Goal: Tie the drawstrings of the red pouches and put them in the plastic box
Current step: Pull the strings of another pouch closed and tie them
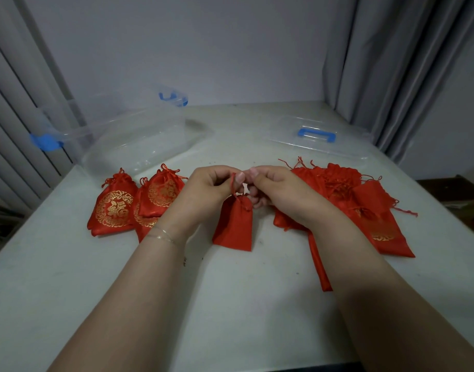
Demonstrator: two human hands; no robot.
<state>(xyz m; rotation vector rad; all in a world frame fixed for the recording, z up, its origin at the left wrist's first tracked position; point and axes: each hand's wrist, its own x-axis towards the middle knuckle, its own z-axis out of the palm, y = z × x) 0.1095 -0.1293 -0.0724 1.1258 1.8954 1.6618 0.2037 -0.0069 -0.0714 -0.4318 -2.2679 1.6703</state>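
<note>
Pinching the drawstring (232,183), our left hand (203,191) and right hand (278,191) grip the red pouch (233,226) mid-tabletop (230,304).

The right hand (277,191) covers the near ends of the untied pouches (337,200) behind it, and its curled fingers (253,173) hide whatever cord they hold; the left hand (203,194) hides part of the tied pouches (139,205); the plastic box (118,135) is blurred, its far wall hard to trace; both forearms run off the lower edge; the bench (230,291) is cut at the bottom.
</note>
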